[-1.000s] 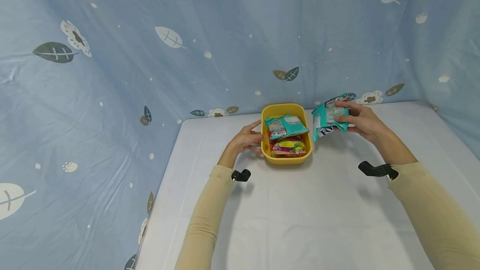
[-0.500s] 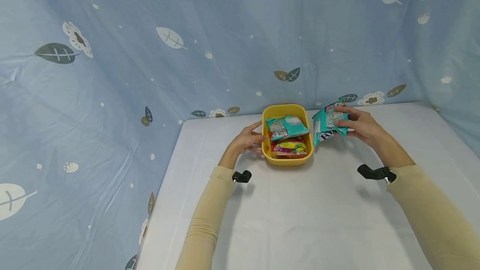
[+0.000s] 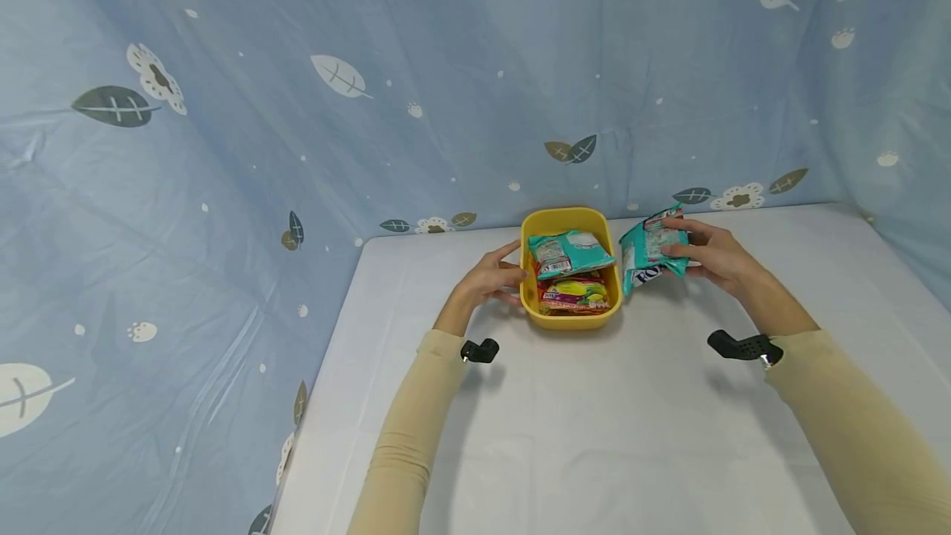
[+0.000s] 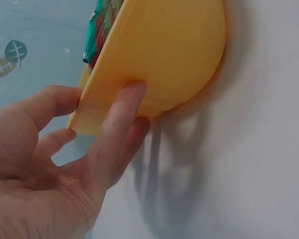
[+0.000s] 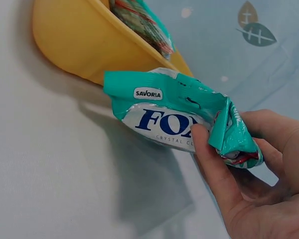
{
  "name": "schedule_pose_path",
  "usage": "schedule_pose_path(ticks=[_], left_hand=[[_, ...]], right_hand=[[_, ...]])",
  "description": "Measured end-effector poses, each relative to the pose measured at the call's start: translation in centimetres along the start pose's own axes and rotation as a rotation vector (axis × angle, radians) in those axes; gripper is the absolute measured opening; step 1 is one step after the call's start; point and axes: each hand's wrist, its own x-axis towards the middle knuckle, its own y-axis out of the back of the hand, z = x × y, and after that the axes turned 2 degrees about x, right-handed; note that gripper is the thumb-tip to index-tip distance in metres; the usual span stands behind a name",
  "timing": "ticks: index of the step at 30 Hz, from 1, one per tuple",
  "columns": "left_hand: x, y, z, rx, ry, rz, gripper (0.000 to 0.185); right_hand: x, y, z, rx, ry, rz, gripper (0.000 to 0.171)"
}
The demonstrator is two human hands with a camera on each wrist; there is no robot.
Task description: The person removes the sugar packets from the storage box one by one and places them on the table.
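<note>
A yellow plastic container point(image 3: 570, 322) stands on the white table, holding a teal candy bag point(image 3: 572, 254) on top of red-and-yellow packets point(image 3: 575, 291). Along the container's left side my left hand point(image 3: 486, 277) rests with spread fingers; in the left wrist view they touch its rim and outer wall from outside. Just right of the container, my right hand point(image 3: 721, 257) pinches another teal candy bag point(image 5: 162, 109), printed FOX and SAVORIA, between thumb and fingers. This bag is tilted above the table and casts a shadow there.
The white-covered table point(image 3: 579, 428) reaches back to a blue patterned curtain point(image 3: 446, 89) right behind the container. More curtain hangs along the left side. Black wrist straps point(image 3: 746, 347) sit over beige sleeves.
My right hand has lowered slightly with the candy bag, bringing it nearer the table beside the container. The left hand stays at the container's side.
</note>
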Motion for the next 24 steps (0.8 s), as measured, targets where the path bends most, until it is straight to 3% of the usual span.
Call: schedule_pose_path(ticks=[24], left_hand=[[0.0,0.0,0.0,-0.011,-0.007,-0.004,0.08]], right_hand=[[0.5,-0.2,1.0,-0.044,-0.017,0.012,0.075]])
